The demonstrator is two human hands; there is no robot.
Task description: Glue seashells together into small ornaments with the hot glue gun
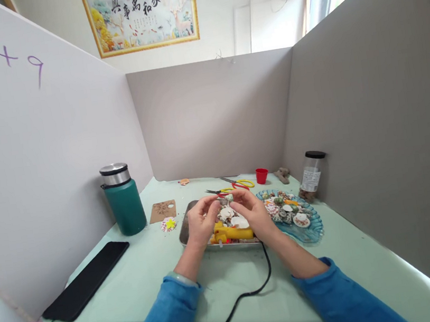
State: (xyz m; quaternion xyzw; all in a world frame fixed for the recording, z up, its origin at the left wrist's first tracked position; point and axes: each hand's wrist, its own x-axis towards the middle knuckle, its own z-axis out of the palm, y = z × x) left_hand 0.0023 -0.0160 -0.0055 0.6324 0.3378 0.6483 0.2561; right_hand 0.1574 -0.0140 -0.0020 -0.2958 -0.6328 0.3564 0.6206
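My right hand (251, 210) pinches a small pale-green shell (229, 198) between thumb and fingertips. Opposite it, my left hand (203, 221) has its thumb and fingers drawn together near the same shell; what they hold, if anything, is too small to make out. Both hands are above a metal tray (185, 230). Inside the tray lie white shells (227, 213) and a yellow glue gun (233, 232), whose black cord (253, 292) runs over the front of the table. To the right, a blue scalloped plate (315, 224) bears many mixed shells.
At left stand a green flask (125, 208) and a black phone-like slab (88, 280) lying flat. Near them are a brown card (162, 211) and a decorated disc (168, 224). Scissors (248, 183), a red cup (262, 176) and a lidded jar (311, 176) sit farther back. Grey partitions (217, 118) enclose the table.
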